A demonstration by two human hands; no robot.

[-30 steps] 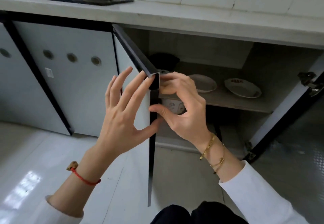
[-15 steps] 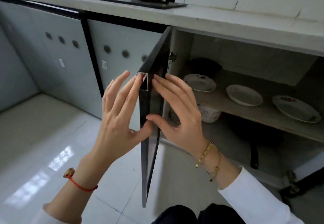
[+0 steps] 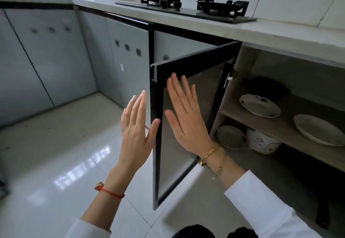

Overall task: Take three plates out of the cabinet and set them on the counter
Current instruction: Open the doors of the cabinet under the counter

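Kitchen cabinet (image 3: 242,92) open | left hand (image 3: 137,125), right hand (image 3: 183,118) flat, released, flanking door (image 3: 186,81) | plates (image 3: 259,105) on shelf (image 3: 280,125)

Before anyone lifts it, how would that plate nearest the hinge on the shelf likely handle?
The plate looks like glazed ceramic, so probably stiff, breakable if dropped, and a little slick. It lies flat on the shelf, so it should not roll. Its shallow rim gives fingers little to hook, so sliding it toward the shelf edge first may help.
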